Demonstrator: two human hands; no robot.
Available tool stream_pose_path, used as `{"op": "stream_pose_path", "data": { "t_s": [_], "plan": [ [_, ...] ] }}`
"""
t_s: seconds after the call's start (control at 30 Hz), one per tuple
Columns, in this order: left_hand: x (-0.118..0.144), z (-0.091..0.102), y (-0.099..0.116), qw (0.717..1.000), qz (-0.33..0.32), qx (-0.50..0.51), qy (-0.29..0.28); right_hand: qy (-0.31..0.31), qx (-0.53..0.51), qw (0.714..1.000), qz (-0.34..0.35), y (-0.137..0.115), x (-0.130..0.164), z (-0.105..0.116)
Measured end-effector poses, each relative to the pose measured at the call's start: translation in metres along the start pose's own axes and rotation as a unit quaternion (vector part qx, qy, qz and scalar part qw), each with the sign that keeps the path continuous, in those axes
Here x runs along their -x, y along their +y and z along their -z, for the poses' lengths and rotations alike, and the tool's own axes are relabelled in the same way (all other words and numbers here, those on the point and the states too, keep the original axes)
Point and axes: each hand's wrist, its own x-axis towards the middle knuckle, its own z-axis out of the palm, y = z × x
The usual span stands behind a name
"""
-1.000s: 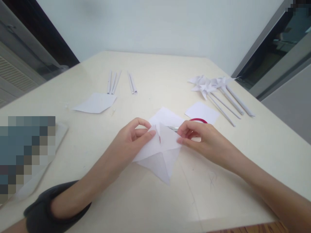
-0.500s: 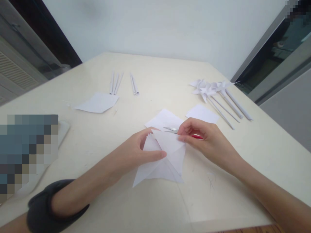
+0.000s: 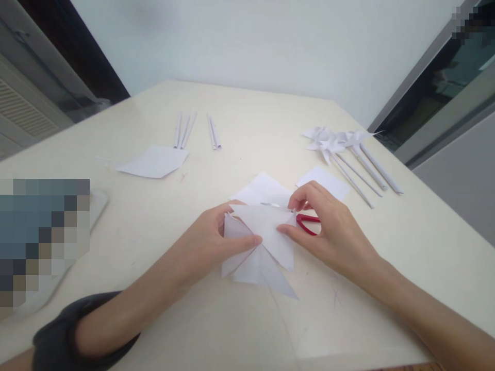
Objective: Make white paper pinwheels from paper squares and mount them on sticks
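A square of white paper [image 3: 266,221] with slits cut in from its corners is held up in front of me, its points splaying apart. My left hand [image 3: 228,232] grips its left side, the thumb lying across the front near the centre and the fingers mostly hidden behind. At the upper right edge my right hand [image 3: 309,211] holds the same paper, thumb on the front and fingertips at the top corner. Scissors with red handles [image 3: 308,224] lie behind the paper and under my right hand; part of their blades [image 3: 268,204] shows above the paper's top edge.
Flat white sheets lie beyond my hands [image 3: 263,185] and to the right [image 3: 323,180]. Finished paper pinwheels [image 3: 328,141] on rolled sticks rest at the right. Several paper tubes [image 3: 185,131] and a curled sheet [image 3: 152,162] lie at back left. A pixelated object [image 3: 42,232] is at left.
The paper has turned slightly in my hands, its lower flaps shifting. My right thumb and fingers have spread apart along its right edge, and more of the red scissor handles now shows.
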Motion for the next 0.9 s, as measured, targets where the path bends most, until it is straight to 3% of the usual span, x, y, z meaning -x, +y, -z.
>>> {"op": "stream_pose_path", "data": {
  "t_s": [0.27,0.63,0.77,0.9],
  "plan": [
    [0.0008,0.0026,0.0013,0.999,-0.011,-0.026,-0.028,0.012,-0.025,0.999,-0.037,-0.0021,-0.0005,-0.0010],
    [0.0030,-0.0001,0.0020,0.992,-0.018,-0.120,-0.028,0.025,-0.014,0.999,-0.037,0.0022,-0.0014,-0.0035],
    [0.0029,0.0013,0.0016,0.989,0.004,-0.147,-0.011,0.029,0.005,0.999,-0.022,0.0020,-0.0019,-0.0007],
    [-0.0009,0.0035,-0.0038,0.994,0.005,-0.108,0.004,0.058,0.026,0.998,0.020,0.0037,-0.0023,0.0043]
  ]
}}
